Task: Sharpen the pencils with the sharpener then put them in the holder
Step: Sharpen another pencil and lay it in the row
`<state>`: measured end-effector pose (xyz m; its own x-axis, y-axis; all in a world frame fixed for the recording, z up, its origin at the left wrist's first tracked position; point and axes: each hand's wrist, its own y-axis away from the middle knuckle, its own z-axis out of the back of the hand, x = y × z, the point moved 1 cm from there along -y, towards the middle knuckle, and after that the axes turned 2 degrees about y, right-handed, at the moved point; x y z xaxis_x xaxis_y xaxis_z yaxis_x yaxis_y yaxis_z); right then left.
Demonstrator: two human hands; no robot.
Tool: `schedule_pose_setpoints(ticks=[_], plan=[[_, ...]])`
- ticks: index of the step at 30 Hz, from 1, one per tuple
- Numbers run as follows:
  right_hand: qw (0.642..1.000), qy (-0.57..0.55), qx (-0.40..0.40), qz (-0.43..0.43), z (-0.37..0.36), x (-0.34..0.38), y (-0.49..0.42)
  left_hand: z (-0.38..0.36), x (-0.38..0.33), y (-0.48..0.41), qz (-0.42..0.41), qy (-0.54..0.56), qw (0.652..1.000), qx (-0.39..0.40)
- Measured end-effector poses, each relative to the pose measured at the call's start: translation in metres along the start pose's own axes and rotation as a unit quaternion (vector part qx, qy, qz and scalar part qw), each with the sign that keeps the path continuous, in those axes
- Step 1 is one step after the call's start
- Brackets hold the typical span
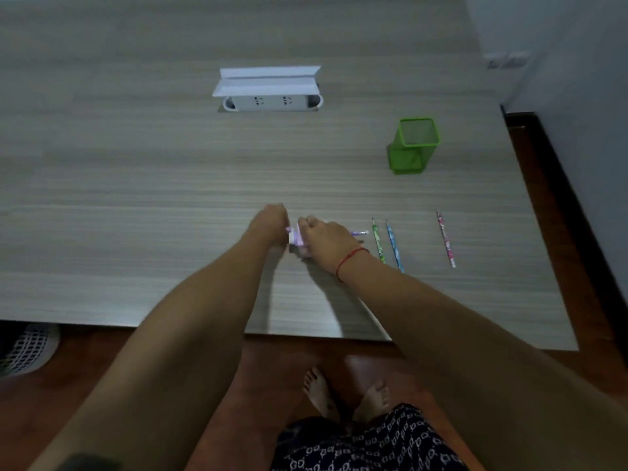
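left hand [270, 220] fingers curled round the sharpener [296, 237], near middle of the surface [136, 198]. right hand [326, 236] grips the purple pencil [359, 233], long axis left-right, tip likely in the sharpener. holder [413, 144] far right: right hand nearer.

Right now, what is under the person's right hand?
Under the right hand, a small purple and white sharpener partly shows, and one end of a thin purple patterned pencil sticks out. The rest of that pencil, and where it meets the sharpener, is covered.
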<state>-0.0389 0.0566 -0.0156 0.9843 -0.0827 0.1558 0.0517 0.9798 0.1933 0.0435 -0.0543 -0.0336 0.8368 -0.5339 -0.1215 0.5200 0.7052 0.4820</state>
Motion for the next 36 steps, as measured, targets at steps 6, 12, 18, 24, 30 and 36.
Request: schedule_pose_setpoints(ticks=[6, 12, 18, 24, 30, 36], plan=[[1.000, 0.001, 0.026, -0.016, 0.005, -0.003, -0.007, 0.058, -0.001, 0.007, 0.002, 0.066, 0.979, 0.190], [0.999, -0.038, 0.012, -0.024, 0.001, -0.001, -0.008, -0.007, 0.003, 0.012, 0.079, 0.105, 0.911, 0.391], [0.999, -0.033, 0.017, -0.028, 0.003, 0.002, -0.006, 0.012, 0.002, -0.009, -0.003, -0.026, 1.000, 0.000], [0.998, -0.034, 0.033, -0.040, 0.014, 0.002, -0.011, 0.058, 0.000, 0.019, 0.043, 0.109, 0.941, 0.317], [0.997, -0.059, 0.039, -0.024, 0.011, 0.001, -0.004, -0.024, 0.006, 0.008, 0.078, 0.127, 0.947, 0.285], [0.997, -0.065, 0.038, -0.030, 0.013, 0.000, -0.003, -0.009, 0.007, 0.000, 0.013, 0.056, 0.998, -0.030]])
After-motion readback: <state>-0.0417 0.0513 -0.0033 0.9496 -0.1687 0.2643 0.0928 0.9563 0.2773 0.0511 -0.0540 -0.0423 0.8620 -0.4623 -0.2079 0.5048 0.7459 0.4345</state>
